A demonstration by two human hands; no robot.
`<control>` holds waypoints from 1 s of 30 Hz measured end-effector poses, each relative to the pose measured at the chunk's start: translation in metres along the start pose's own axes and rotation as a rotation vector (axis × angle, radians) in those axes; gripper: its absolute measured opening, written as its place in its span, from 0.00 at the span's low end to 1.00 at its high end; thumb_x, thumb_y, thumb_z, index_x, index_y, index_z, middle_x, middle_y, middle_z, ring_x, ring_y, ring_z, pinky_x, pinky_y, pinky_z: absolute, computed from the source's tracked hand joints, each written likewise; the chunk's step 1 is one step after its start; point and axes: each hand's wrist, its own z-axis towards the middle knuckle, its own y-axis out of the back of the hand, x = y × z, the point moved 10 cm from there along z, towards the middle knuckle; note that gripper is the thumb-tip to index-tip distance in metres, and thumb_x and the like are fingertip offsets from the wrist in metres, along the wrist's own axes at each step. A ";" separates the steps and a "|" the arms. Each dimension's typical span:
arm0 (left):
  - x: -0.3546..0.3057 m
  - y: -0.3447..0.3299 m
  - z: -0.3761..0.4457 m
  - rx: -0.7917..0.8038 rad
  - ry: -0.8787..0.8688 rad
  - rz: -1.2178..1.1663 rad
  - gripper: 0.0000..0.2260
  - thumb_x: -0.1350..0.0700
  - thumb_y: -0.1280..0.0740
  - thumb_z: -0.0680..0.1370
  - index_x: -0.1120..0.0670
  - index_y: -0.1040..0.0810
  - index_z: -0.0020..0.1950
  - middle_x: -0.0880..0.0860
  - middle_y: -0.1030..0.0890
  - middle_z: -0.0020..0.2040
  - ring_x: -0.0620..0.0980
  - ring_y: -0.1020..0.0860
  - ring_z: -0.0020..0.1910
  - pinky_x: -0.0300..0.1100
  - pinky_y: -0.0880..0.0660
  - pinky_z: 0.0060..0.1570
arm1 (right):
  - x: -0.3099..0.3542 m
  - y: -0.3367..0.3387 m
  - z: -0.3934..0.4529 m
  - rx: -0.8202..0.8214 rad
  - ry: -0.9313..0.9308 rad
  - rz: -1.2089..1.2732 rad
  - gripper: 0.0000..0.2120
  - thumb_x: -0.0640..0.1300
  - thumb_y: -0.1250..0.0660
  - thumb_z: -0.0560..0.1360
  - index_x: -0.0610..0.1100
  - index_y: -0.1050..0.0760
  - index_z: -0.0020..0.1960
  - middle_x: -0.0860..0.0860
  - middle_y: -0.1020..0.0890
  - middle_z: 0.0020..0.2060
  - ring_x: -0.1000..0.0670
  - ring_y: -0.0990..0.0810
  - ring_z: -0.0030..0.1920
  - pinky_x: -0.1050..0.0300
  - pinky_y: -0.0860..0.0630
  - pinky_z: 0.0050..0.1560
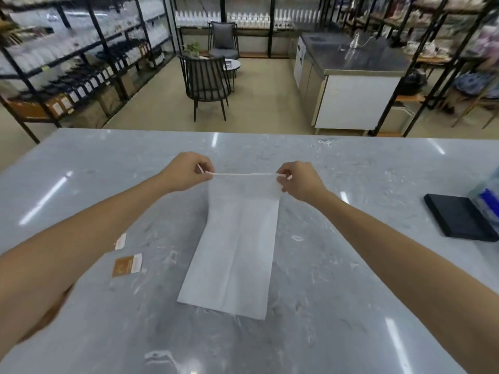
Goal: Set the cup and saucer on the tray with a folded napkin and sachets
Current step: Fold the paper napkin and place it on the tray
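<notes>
Pinching the napkin [237, 238]'s far corners, left hand [186, 172] and right hand [302, 180] fingers clamped; folding toward the near edge, keeping corners level, sachets [127, 265] lying left of the napkin.

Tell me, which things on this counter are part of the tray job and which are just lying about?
Part of the job:
- white napkin, its far corners pinched by the left hand and right hand
- orange sachet, plus a second sachet beside the left forearm
- black tray at the right

Just lying about:
- plastic pack with blue print at the right edge
</notes>
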 end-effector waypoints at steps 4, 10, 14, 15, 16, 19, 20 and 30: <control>-0.007 0.012 -0.061 -0.040 -0.119 -0.059 0.07 0.61 0.27 0.74 0.48 0.17 0.42 0.44 0.16 0.41 0.43 0.18 0.40 0.29 0.25 0.40 | 0.032 0.005 -0.074 -0.144 0.087 0.033 0.06 0.42 0.33 0.79 0.44 0.18 0.52 0.49 0.12 0.41 0.48 0.13 0.40 0.50 0.17 0.46; 0.008 -0.016 -0.149 -0.029 -0.153 -0.206 0.06 0.60 0.26 0.75 0.48 0.16 0.45 0.44 0.17 0.43 0.44 0.16 0.40 0.31 0.22 0.38 | 0.053 -0.035 -0.178 -0.198 0.107 0.042 0.06 0.38 0.31 0.78 0.43 0.18 0.53 0.48 0.12 0.45 0.48 0.13 0.44 0.50 0.16 0.45; 0.031 -0.062 -0.192 0.021 -0.143 -0.249 0.07 0.62 0.26 0.74 0.50 0.16 0.46 0.42 0.18 0.44 0.43 0.16 0.41 0.38 0.19 0.39 | 0.051 -0.073 -0.221 -0.212 0.090 -0.016 0.07 0.37 0.30 0.77 0.42 0.18 0.54 0.47 0.12 0.44 0.45 0.13 0.41 0.47 0.16 0.41; 0.037 -0.072 -0.201 0.032 -0.144 -0.243 0.08 0.62 0.26 0.74 0.49 0.16 0.46 0.41 0.18 0.44 0.42 0.16 0.41 0.38 0.19 0.40 | 0.049 -0.081 -0.230 -0.211 0.085 -0.023 0.07 0.37 0.30 0.76 0.42 0.18 0.54 0.47 0.12 0.44 0.45 0.13 0.41 0.47 0.16 0.40; 0.042 -0.082 -0.209 0.043 -0.140 -0.238 0.08 0.61 0.27 0.75 0.47 0.16 0.46 0.40 0.19 0.43 0.41 0.17 0.41 0.38 0.19 0.40 | 0.047 -0.089 -0.239 -0.208 0.075 -0.024 0.07 0.36 0.30 0.76 0.42 0.18 0.54 0.47 0.13 0.44 0.46 0.14 0.40 0.47 0.16 0.40; 0.054 -0.111 -0.232 0.096 -0.141 -0.234 0.07 0.57 0.28 0.76 0.43 0.17 0.47 0.41 0.19 0.44 0.42 0.17 0.43 0.36 0.19 0.42 | 0.038 -0.112 -0.261 -0.183 0.032 -0.011 0.08 0.34 0.30 0.75 0.41 0.17 0.53 0.46 0.13 0.47 0.44 0.14 0.41 0.47 0.17 0.40; 0.055 -0.119 -0.239 0.110 -0.149 -0.223 0.07 0.57 0.29 0.76 0.44 0.17 0.47 0.42 0.20 0.45 0.42 0.18 0.43 0.38 0.19 0.42 | 0.036 -0.120 -0.268 -0.171 0.023 -0.009 0.08 0.33 0.30 0.75 0.40 0.17 0.52 0.45 0.13 0.47 0.44 0.14 0.41 0.47 0.17 0.40; 0.056 -0.134 -0.256 0.035 -0.187 -0.057 0.06 0.57 0.30 0.75 0.46 0.18 0.47 0.40 0.22 0.45 0.39 0.22 0.39 0.44 0.20 0.41 | 0.030 -0.141 -0.293 -0.144 0.000 -0.100 0.08 0.35 0.30 0.76 0.40 0.16 0.54 0.47 0.15 0.51 0.44 0.15 0.43 0.52 0.19 0.39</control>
